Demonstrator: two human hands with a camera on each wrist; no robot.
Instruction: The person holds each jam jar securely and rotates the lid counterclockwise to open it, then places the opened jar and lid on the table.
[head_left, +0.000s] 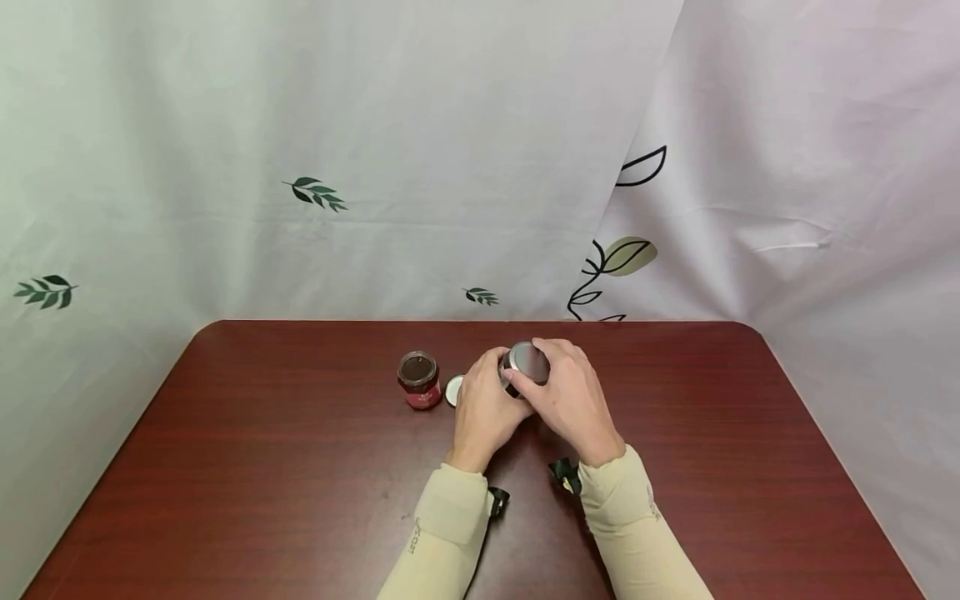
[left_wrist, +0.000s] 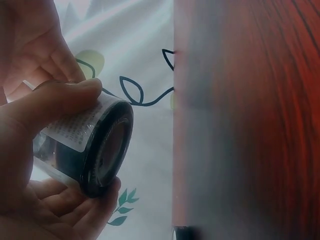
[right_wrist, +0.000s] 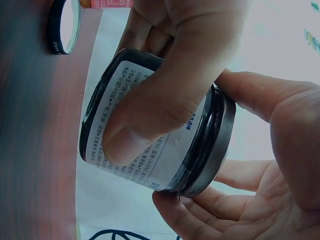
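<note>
My left hand [head_left: 483, 408] grips a dark glass jar [left_wrist: 112, 150], its thumb across the white printed label [right_wrist: 160, 172]. The jar is lifted toward the middle of the table, tilted in the wrist views. On top sits a metal-grey lid [head_left: 530, 363], and my right hand [head_left: 573, 400] holds it by the rim with thumb and fingers. To the left stands a second jar [head_left: 420, 393] with a red label, uncovered, with dark contents. A loose lid [head_left: 452, 391] with a white inside lies between that jar and my left hand, partly hidden by the hand.
The reddish-brown wooden table [head_left: 262, 492] has rounded far corners. Behind and beside it hangs a pale curtain [head_left: 420, 125] with leaf prints. Dark straps [head_left: 566, 475] show at the cream sleeves [head_left: 453, 508].
</note>
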